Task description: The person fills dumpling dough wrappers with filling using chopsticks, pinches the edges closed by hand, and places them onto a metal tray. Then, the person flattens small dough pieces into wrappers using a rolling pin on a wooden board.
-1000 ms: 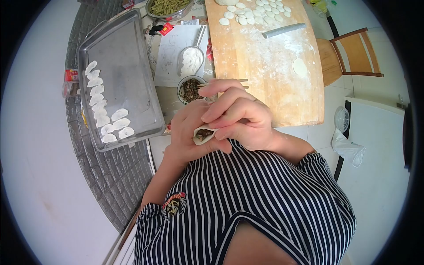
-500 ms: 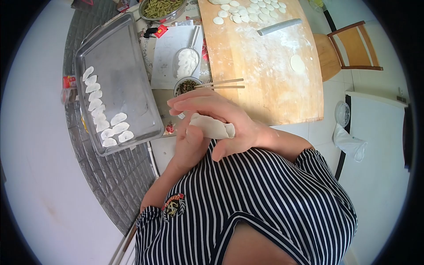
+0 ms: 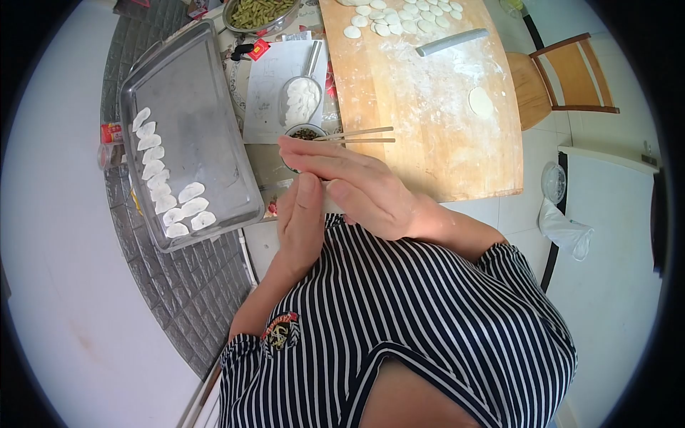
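1 left hand (image 3: pixel 298 225), 1 right hand (image 3: pixel 371 189), fingers (image 3: pixel 325 162) together, cupping mostly hidden dough (image 3: pixel 331 203)

patterned tbl (image 3: pixel 235 78) — paper (image 3: pixel 265 89), veg bowl (image 3: pixel 268 31); floury wood board (image 3: pixel 414 93) — dough rounds (image 3: pixel 409 27), grey rod (image 3: pixel 452 43)

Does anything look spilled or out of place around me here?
Loose flour is scattered across the wooden board, and one dough round lies apart from the other rounds. Nothing visible looks tipped or broken.
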Available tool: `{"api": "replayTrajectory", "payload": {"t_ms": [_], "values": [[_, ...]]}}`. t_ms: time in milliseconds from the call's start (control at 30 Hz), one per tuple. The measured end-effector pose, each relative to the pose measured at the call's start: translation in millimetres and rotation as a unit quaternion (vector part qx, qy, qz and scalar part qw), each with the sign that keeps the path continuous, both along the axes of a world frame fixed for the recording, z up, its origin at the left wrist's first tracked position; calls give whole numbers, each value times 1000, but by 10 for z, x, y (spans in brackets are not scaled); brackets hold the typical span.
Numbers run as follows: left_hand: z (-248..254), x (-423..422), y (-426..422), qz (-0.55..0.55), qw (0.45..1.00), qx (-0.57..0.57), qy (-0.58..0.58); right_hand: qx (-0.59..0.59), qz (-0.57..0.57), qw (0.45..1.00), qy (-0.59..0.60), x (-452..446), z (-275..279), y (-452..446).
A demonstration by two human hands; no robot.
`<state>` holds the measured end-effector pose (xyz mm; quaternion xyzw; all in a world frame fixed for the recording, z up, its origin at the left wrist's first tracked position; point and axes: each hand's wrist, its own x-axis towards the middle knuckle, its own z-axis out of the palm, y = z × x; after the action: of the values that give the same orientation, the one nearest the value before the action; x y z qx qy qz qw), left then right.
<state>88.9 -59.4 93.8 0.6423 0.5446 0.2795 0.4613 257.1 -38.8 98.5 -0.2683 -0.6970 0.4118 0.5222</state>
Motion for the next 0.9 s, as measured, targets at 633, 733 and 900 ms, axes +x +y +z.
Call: {"api": "replayTrajectory", "payload": {"t_ms": [633,733,900], "values": [[276,-94,66,-34,996,9,-78,-129,90,987,15,-85,-84,-74],[220,-145,60,-31,995,-21,-87,-90,74,993,2,-122,-171,-67],[98,-234,131,-44,993,-37,-102,-130,53,990,-2,-212,-168,-81]]}}
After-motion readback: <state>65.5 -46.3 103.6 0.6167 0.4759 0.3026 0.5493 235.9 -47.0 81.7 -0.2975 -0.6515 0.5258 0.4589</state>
